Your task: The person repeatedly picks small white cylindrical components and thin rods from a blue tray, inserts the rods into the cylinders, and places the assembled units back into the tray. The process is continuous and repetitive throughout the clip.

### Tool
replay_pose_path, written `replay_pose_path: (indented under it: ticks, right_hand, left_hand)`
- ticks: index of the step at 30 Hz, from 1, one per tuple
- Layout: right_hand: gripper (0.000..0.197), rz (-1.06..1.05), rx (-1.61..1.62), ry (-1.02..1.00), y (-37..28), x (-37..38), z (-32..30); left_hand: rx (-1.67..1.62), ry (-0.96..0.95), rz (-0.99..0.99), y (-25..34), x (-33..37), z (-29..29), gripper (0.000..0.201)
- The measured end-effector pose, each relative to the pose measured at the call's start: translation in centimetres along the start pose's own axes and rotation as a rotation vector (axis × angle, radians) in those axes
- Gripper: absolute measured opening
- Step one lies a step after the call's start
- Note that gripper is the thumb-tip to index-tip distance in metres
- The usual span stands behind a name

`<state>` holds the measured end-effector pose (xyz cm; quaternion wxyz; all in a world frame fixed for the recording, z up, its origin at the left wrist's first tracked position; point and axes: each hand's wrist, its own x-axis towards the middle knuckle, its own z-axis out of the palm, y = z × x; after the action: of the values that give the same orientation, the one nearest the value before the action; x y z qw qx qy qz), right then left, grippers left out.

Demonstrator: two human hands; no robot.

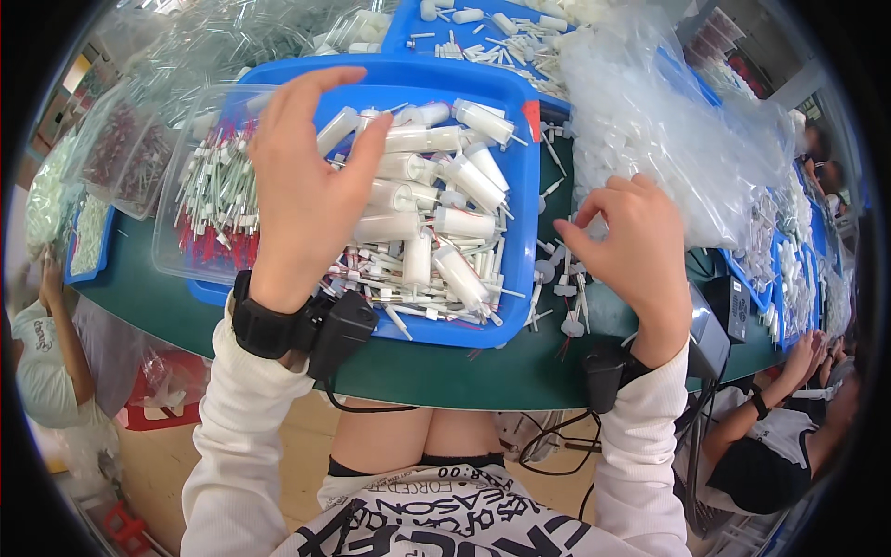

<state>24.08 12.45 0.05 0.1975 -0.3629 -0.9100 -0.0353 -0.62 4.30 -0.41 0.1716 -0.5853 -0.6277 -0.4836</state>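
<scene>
My left hand (311,186) arched over blue tray (525,223), thumb and fingers parted beside white cylinders (473,183) piled inside. My right hand (640,241) half-curled, thumb apart, near plastic bag (640,121); some fingertips hidden.

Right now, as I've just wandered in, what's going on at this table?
A person is working bare-handed over parts on a green table. The left hand is over a blue tray holding white cylinders, thumb and fingers apart. The right hand is to the right of the tray, fingers curled; whether it grips anything is unclear. A clear box of thin red and white pieces is at the left, and a clear plastic bag lies beyond the right hand.
</scene>
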Motion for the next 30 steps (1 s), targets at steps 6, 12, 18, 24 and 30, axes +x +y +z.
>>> replay_pose_path:
  ticks: [6,12,18,24,30]
  right_hand:
    - [0.012,0.164,0.377,0.018,-0.3,0.5,-0.9]
    - [0.008,0.164,1.116,0.334,-5.7,2.6,-2.0]
    - [0.026,0.113,0.956,0.203,-5.5,7.9,-0.5]
    - [0.026,0.024,0.141,0.184,6.2,16.6,6.4]
    - [0.034,0.112,-0.123,0.006,9.5,21.5,10.1]
  left_hand:
    - [-0.217,-0.006,-0.016,1.4,0.1,-0.9,0.023]
    - [-0.882,-0.392,-0.155,3.7,-1.3,-0.1,0.024]
    - [-1.008,-0.48,-0.494,2.3,-1.2,-1.0,0.023]
    - [-0.982,-0.308,-0.593,1.4,-0.1,0.1,0.038]
    - [-1.024,-0.137,-0.639,0.8,-0.1,0.2,0.034]
